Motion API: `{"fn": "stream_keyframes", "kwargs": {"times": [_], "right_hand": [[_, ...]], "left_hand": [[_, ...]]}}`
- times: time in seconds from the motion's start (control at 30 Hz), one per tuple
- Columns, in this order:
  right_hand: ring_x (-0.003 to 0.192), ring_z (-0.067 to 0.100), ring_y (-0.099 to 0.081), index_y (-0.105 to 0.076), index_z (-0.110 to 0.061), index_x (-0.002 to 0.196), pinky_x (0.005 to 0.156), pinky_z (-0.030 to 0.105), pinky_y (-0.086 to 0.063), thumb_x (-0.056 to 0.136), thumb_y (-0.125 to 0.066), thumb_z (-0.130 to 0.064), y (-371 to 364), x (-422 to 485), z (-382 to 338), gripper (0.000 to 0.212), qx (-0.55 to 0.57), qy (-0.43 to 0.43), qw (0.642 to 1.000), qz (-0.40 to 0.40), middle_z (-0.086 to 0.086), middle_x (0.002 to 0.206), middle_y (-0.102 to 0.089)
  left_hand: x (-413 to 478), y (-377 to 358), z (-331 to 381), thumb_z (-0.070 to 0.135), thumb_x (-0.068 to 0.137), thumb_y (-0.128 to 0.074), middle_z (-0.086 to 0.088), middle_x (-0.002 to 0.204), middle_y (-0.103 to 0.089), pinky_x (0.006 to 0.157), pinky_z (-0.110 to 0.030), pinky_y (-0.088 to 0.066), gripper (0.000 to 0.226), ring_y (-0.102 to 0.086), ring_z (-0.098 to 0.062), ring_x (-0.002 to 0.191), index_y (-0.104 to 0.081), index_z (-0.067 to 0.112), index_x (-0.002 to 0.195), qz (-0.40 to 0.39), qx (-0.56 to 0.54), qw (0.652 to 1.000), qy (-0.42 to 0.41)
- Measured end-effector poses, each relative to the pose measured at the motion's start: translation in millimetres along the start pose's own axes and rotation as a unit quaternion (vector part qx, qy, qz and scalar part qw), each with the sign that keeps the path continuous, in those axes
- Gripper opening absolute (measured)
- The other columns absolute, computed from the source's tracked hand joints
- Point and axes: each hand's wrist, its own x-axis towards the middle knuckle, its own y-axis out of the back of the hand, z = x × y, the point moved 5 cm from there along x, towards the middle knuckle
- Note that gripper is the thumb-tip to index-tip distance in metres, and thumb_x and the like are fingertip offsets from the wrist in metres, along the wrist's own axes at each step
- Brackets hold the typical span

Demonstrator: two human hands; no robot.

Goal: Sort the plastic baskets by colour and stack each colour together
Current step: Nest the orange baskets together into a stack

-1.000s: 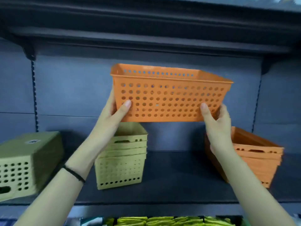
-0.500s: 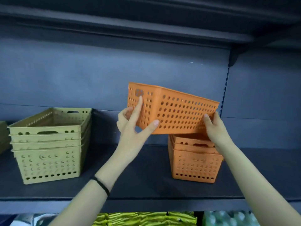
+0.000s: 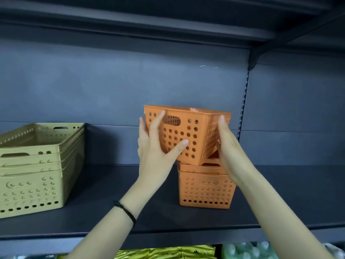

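head view: both hands hold a perforated orange plastic basket (image 3: 188, 131) just above the stack of nested orange plastic baskets (image 3: 204, 189) on the dark grey metal shelf (image 3: 112, 206) — tilted, its lower edge at the stack's rim. left hand (image 3: 155, 152) fingers spread on its front; right hand (image 3: 228, 146) pressed flat on its side. a stack of olive-green perforated plastic baskets (image 3: 33, 169) stands well left of the orange stack.
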Motion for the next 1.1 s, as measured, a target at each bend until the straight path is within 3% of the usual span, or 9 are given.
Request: {"fn": "stream_keyframes", "kwargs": {"times": [0.1,0.2,0.3,0.37,0.67,0.8,0.97,1.03,1.1], "right_hand": [[0.142,0.009,-0.035,-0.016,-0.034,0.154,0.118,0.047,-0.026,0.058,-0.053,-0.092,3.9,-1.0,2.0,0.118,0.012,0.013,1.0,0.011,-0.011,0.156,-0.036],[0.133,0.013,-0.048,-0.029,-0.032,0.151,0.113,0.05,-0.034,0.059,-0.053,-0.091,17.0,2.8,-2.5,0.112,0.025,0.011,0.999,0.037,-0.007,0.146,-0.051],[0.109,0.014,-0.066,-0.065,-0.033,0.118,0.1,0.044,-0.047,0.083,-0.031,-0.08,36.8,10.9,-3.3,0.068,0.037,-0.018,0.995,0.09,-0.005,0.111,-0.074],[0.102,0.018,-0.068,-0.07,-0.029,0.102,0.094,0.043,-0.05,0.094,-0.021,-0.067,46.6,16.6,-0.1,0.062,0.06,-0.044,0.992,0.098,-0.001,0.1,-0.076],[0.063,0.009,-0.045,-0.031,-0.024,0.064,0.064,0.028,-0.041,0.097,-0.015,-0.04,81.0,31.1,20.4,0.041,0.006,-0.051,0.986,0.158,-0.014,0.049,-0.049],[0.09,0.017,-0.062,-0.058,-0.021,0.092,0.087,0.037,-0.047,0.091,-0.018,-0.051,88.1,24.4,36.6,0.05,0.016,-0.046,0.991,0.128,-0.005,0.085,-0.07],[0.086,0.012,-0.065,-0.067,-0.031,0.096,0.07,0.028,-0.044,0.097,-0.023,-0.06,71.9,9.5,48.1,0.053,-0.079,-0.078,0.989,0.092,-0.005,0.086,-0.073],[0.086,0.014,-0.065,-0.065,-0.026,0.099,0.074,0.032,-0.047,0.098,-0.03,-0.051,69.8,2.9,54.8,0.043,-0.078,-0.083,0.987,0.117,-0.007,0.084,-0.07],[0.113,0.012,-0.057,-0.057,-0.028,0.128,0.098,0.034,-0.041,0.099,-0.034,-0.049,69.4,-4.3,58.1,0.043,-0.051,-0.067,0.988,0.132,-0.01,0.119,-0.064]], "left_hand": [[3.9,-10.4,0.9,0.076,0.056,-0.067,0.007,0.158,-0.027,0.114,-0.048,-0.014,0.109,-0.022,-0.014,0.145,-0.007,0.05,0.144,0.019,0.039,0.999,0.02],[13.8,-21.0,-4.5,0.068,0.055,-0.076,0.014,0.15,-0.035,0.114,-0.037,-0.012,0.122,-0.031,-0.009,0.139,-0.007,0.036,0.151,0.018,-0.016,0.999,0.049],[22.4,-30.3,-15.4,0.043,0.072,-0.08,0.019,0.13,-0.048,0.111,-0.042,-0.037,0.097,-0.043,-0.004,0.127,-0.025,0.028,0.151,-0.016,-0.098,0.993,0.063],[25.8,-39.1,-20.1,0.043,0.079,-0.072,0.014,0.128,-0.054,0.104,-0.047,-0.043,0.071,-0.046,-0.009,0.126,-0.043,0.031,0.142,-0.048,-0.052,0.997,0.037],[23.5,-73.1,-28.6,0.024,0.074,-0.083,0.003,0.126,-0.04,0.102,-0.039,-0.045,0.063,-0.044,-0.006,0.117,-0.035,0.023,0.115,-0.118,-0.041,0.991,0.047],[22.7,-70.7,-37.6,0.048,0.065,-0.082,0.02,0.119,-0.034,0.106,-0.036,-0.031,0.074,-0.029,-0.006,0.126,-0.031,0.031,0.116,-0.128,0.008,0.99,0.057],[14.5,-68.7,-42.5,0.059,0.079,-0.065,0.011,0.151,-0.026,0.113,-0.033,-0.028,0.082,-0.028,0.011,0.135,-0.015,0.04,0.141,-0.158,-0.164,0.969,0.098],[8.8,-69.2,-45.4,0.053,0.088,-0.056,0.022,0.146,-0.034,0.112,-0.031,-0.03,0.063,-0.034,0.017,0.129,-0.028,0.037,0.143,-0.171,-0.12,0.975,0.071],[6.2,-68.8,-51.4,0.051,0.091,-0.051,0.018,0.152,-0.035,0.114,-0.038,-0.031,0.042,-0.036,0.0,0.136,-0.05,0.035,0.13,-0.179,-0.062,0.98,0.066]]}}
